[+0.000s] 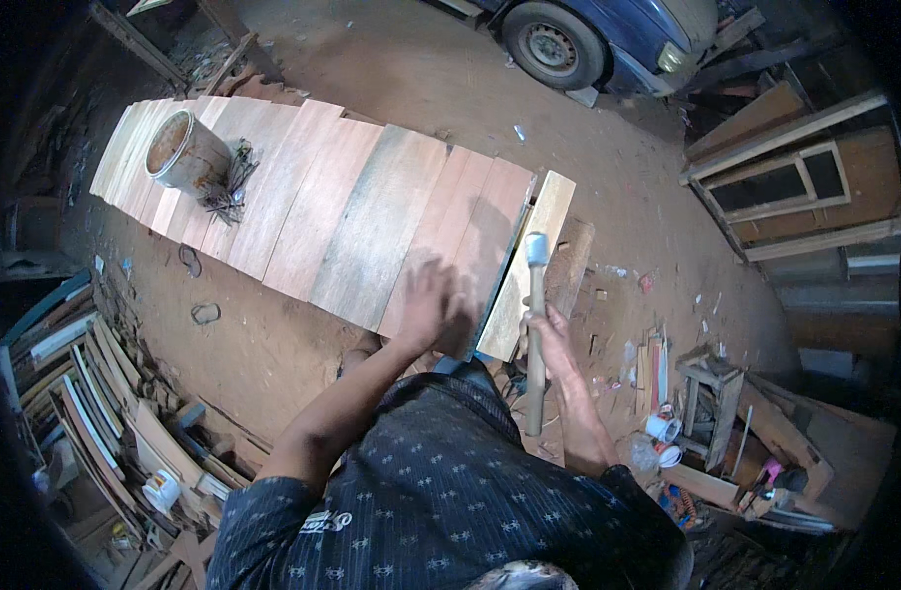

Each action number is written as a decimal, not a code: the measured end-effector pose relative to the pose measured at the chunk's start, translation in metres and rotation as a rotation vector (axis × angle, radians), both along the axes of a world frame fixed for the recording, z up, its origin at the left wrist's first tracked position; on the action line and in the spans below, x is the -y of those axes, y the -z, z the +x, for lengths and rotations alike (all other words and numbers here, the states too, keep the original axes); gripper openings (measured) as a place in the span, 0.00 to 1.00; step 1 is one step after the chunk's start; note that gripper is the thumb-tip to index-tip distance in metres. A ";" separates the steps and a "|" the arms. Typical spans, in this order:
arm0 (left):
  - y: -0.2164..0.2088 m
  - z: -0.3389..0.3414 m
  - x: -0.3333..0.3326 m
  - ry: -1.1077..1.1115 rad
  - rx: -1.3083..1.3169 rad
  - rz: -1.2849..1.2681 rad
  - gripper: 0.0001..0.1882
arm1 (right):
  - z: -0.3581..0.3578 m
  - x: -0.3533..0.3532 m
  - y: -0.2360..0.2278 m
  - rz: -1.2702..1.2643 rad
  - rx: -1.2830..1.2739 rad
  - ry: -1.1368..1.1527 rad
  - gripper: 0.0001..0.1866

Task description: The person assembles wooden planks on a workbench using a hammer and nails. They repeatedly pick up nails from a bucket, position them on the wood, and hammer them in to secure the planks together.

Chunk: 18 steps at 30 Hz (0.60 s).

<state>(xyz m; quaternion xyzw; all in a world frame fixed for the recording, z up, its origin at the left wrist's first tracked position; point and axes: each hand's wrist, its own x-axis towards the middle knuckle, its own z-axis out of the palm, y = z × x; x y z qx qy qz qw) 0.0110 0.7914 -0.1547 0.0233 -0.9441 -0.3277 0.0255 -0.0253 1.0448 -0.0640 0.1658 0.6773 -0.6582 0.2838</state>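
A long row of wooden boards (381, 226) laid side by side stretches in front of me. My left hand (429, 303) is over the near right boards, fingers spread and a little blurred; nothing is in it, and I cannot tell whether it touches the wood. To the right, my right hand (556, 339) is closed round the handle of a hammer (537, 285), its pale grey head raised beyond the fist. Beneath the hammer lies a separate light plank (542, 231), along the boards' right end. A stained bucket (188, 157) stands on the far left boards beside a heap of nails (232, 184).
Stacked timber strips (87, 393) fill the left side. A blue vehicle (608, 44) is parked beyond the boards. Wooden frames (794, 187) lean at the right. A rough wooden stand (711, 403) and a white pail (664, 428) are at the lower right. Scraps litter the earth floor.
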 end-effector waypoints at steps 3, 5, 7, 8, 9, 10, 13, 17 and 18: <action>-0.003 -0.024 -0.039 0.180 0.119 -0.132 0.39 | -0.014 0.005 -0.007 -0.008 0.013 0.065 0.17; -0.006 -0.023 -0.047 0.228 0.170 -0.173 0.42 | -0.019 0.012 0.009 0.171 -0.037 0.063 0.15; 0.010 -0.016 -0.050 0.205 0.180 -0.198 0.46 | -0.026 0.024 0.019 0.188 -0.023 0.083 0.12; 0.018 -0.015 -0.049 0.213 0.109 -0.213 0.47 | -0.028 0.027 0.028 0.223 -0.051 0.072 0.11; 0.017 -0.016 -0.050 0.207 0.115 -0.198 0.47 | -0.030 0.031 0.033 0.257 -0.078 0.061 0.11; 0.016 -0.018 -0.051 0.200 0.122 -0.183 0.47 | -0.028 0.035 0.035 0.246 -0.061 0.089 0.09; 0.017 -0.017 -0.054 0.183 0.108 -0.169 0.48 | -0.027 0.046 0.049 0.287 0.009 0.128 0.09; 0.022 -0.016 -0.054 0.171 0.075 -0.147 0.49 | -0.031 0.054 0.045 0.377 -0.067 0.028 0.10; 0.022 -0.016 -0.056 0.175 0.086 -0.159 0.49 | -0.031 0.051 0.045 0.293 -0.039 0.078 0.11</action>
